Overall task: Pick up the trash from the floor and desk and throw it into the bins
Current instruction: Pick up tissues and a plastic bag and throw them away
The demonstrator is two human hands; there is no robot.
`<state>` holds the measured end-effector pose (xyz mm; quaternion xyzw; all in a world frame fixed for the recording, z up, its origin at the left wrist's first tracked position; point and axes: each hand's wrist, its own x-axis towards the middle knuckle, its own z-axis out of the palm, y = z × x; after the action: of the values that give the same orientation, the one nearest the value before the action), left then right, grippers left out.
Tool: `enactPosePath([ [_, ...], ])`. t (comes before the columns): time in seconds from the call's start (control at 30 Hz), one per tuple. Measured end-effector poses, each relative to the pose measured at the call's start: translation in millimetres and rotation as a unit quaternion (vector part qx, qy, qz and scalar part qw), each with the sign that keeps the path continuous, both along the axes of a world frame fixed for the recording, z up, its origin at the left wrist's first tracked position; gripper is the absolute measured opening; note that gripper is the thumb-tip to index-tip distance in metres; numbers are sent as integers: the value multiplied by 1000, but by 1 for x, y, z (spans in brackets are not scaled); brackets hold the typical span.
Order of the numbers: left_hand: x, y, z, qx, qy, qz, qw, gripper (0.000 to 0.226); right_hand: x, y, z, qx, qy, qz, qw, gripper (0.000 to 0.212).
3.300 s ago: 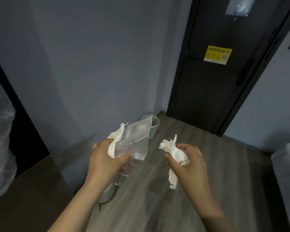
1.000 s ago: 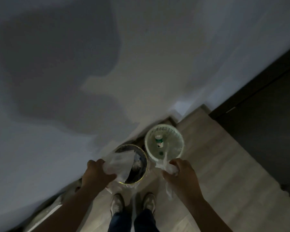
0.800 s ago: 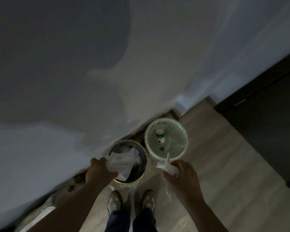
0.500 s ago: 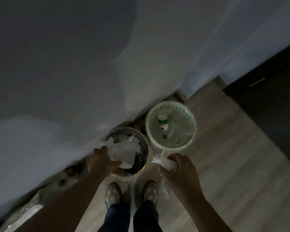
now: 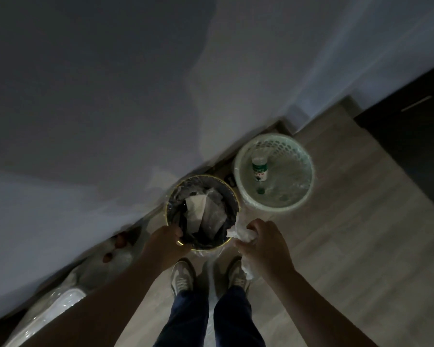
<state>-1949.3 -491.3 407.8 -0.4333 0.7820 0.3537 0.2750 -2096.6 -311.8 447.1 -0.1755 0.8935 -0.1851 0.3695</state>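
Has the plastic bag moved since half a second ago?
Yes: the plastic bag dropped from the left hand down into the dark bin, left of the white basket.

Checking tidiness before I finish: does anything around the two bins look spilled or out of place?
Nothing looks spilled. Trash sits inside the dark bin, a bottle in the white basket; the right hand holds an unbinned tissue.

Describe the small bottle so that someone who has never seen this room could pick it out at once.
Two round bins stand on the wooden floor at the foot of the grey wall. Take the pale perforated bin, right of the dark gold-rimmed bin. The bottle sits inside it: white cap, green label, whereas the dark bin holds only crumpled paper and plastic.
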Motion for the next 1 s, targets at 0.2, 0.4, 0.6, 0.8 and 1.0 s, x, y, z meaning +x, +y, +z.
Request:
enactPosePath([
  [0.2, 26, -16, 5, -44, -3, -106, 993, 44, 17, -49, -27, 26, -35, 31, 999, 58],
  [0.4, 42, -37, 23, -107, -1, -234, 966, 49, 20, -84, -37, 65, -22, 190, 979, 63],
  [0.6, 57, -52, 50, -113, 38, -273, 954, 51, 18, -95, -7, 108, -4, 295, 949, 53],
  [0.8, 55, -59, 122, -174, -14, -308, 935, 48, 22, -87, 63, 116, 32, 369, 921, 41],
  [1.0, 52, -58, 221, -187, 47, -290, 938, 38, 24, -79, 165, 41, 84, 389, 917, 32],
])
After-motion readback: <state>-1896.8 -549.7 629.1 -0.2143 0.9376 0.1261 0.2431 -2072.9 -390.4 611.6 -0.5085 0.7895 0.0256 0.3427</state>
